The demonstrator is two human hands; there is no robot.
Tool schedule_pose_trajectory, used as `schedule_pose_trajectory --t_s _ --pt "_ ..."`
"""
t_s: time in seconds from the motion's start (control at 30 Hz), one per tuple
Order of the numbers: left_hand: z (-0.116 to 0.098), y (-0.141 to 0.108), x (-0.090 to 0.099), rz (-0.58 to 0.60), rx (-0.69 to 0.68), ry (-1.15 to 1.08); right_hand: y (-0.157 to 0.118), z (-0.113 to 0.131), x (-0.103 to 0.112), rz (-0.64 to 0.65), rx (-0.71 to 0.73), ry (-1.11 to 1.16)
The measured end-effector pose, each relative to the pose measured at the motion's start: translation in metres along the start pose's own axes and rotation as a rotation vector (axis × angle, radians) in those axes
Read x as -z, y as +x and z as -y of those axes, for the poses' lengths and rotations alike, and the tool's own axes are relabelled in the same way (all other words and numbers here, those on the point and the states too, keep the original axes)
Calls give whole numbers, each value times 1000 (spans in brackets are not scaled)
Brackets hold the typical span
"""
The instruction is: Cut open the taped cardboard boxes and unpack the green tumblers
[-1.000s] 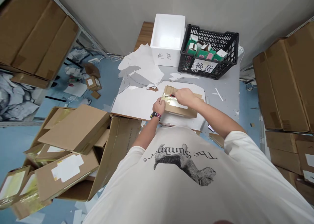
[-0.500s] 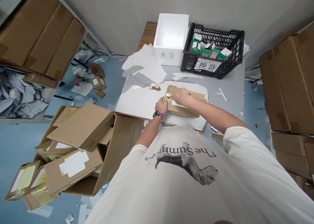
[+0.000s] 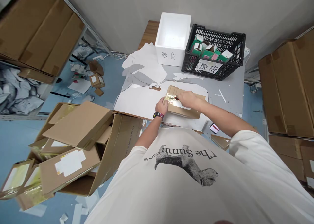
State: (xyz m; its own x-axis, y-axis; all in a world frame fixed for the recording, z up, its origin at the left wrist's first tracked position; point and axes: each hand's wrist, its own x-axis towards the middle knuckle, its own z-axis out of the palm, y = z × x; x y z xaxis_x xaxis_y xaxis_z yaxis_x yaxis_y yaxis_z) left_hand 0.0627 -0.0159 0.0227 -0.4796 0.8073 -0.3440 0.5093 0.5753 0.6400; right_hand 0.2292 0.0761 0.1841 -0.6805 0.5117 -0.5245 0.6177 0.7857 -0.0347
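A flat cardboard box [image 3: 184, 110] is lying on a white board [image 3: 137, 99], its long axis running across the view. Its left end, covered with golden foil [image 3: 170, 98], is reached by the curled left hand [image 3: 161, 106], while the half-closed right hand [image 3: 187, 98] is placed over the box. Whether anything is gripped by either hand cannot be told.

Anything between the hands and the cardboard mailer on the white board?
Nothing visible. The left hand and right hand are both directly on the cardboard mailer, at the gold tape on its left end.
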Motion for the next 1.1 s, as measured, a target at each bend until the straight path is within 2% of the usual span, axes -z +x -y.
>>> schedule_pose_trajectory --t_s 0.2,0.37,0.57,0.87,1.1 --pt "-1 -3 1 19 14 -7 -12 -11 -8 105 -110 -34" --pt "-1 -1 3 17 17 3 -30 -31 -23 106 -137 -31" --pt "0 1 3 32 17 31 -65 -58 -33 271 -269 -78" --pt "-1 -1 2 21 22 64 -122 -80 -43 222 -308 -55" --pt "1 1 2 10 22 55 -134 -82 -54 233 -350 -53"
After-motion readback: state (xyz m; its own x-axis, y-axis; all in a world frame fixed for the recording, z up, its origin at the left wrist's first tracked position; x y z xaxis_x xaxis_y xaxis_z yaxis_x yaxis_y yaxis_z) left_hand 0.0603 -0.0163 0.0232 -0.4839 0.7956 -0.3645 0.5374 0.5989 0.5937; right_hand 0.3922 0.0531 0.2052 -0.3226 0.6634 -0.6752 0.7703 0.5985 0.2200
